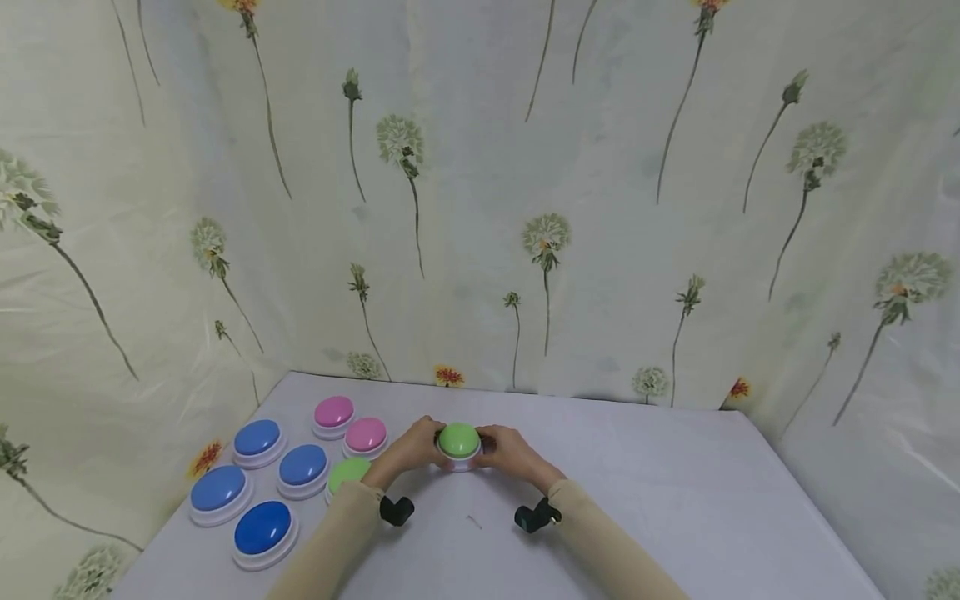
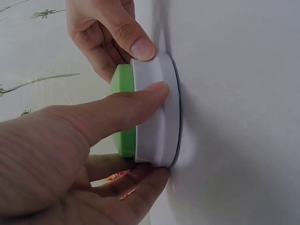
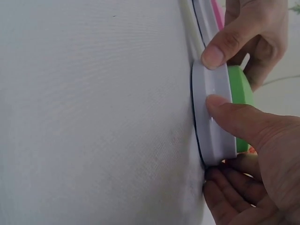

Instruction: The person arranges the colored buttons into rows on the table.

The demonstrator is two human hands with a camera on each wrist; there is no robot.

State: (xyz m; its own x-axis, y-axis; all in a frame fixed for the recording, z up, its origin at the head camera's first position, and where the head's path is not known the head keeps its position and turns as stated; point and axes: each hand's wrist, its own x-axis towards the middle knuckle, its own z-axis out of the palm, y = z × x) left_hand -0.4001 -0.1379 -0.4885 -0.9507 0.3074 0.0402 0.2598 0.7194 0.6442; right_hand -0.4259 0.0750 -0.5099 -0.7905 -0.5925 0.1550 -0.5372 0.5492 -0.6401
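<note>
Between both hands is a round push button (image 1: 459, 442) with a green domed top and a white base, near the middle of the table. The left hand (image 1: 417, 448) grips its left side; in the left wrist view the thumb presses the white base (image 2: 151, 140) and the other fingers curl round the far side. From the right, the right hand (image 1: 513, 454) holds the same button, its thumb on the base (image 3: 219, 140) in the right wrist view. The button's underside lies at the white tabletop, and whether it fully touches cannot be told.
To the left stand several blue buttons (image 1: 303, 465), a pink button (image 1: 333, 412), another pink button (image 1: 366, 435) and a green button (image 1: 348, 473) partly hidden by the left forearm. A flower-patterned sheet (image 1: 465, 208) hangs behind the white table (image 1: 675, 500).
</note>
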